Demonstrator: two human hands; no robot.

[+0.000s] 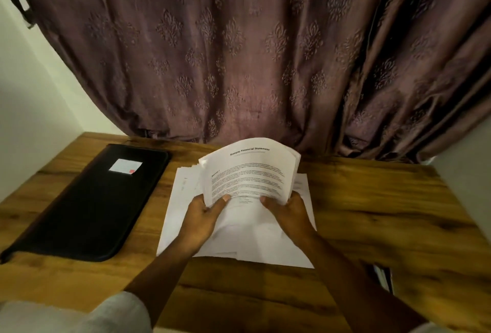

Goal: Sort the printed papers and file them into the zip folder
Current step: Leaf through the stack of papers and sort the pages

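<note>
A bundle of printed papers (252,170) is lifted off the table, its top sheet headed "Sample Financial Statement". My left hand (203,213) grips the bundle's lower left edge, thumb on top. My right hand (285,209) grips its lower right edge. Beneath them lie more loose white sheets (265,250), spread unevenly on the wooden table (385,213). A black zip folder (87,208) lies flat and closed to the left, a small white label (125,166) with a red mark on its cover.
A purple patterned curtain (239,53) hangs right behind the table's far edge. White walls (32,109) close in on the left and right. A dark gap with some object (382,277) shows at the table's right front edge.
</note>
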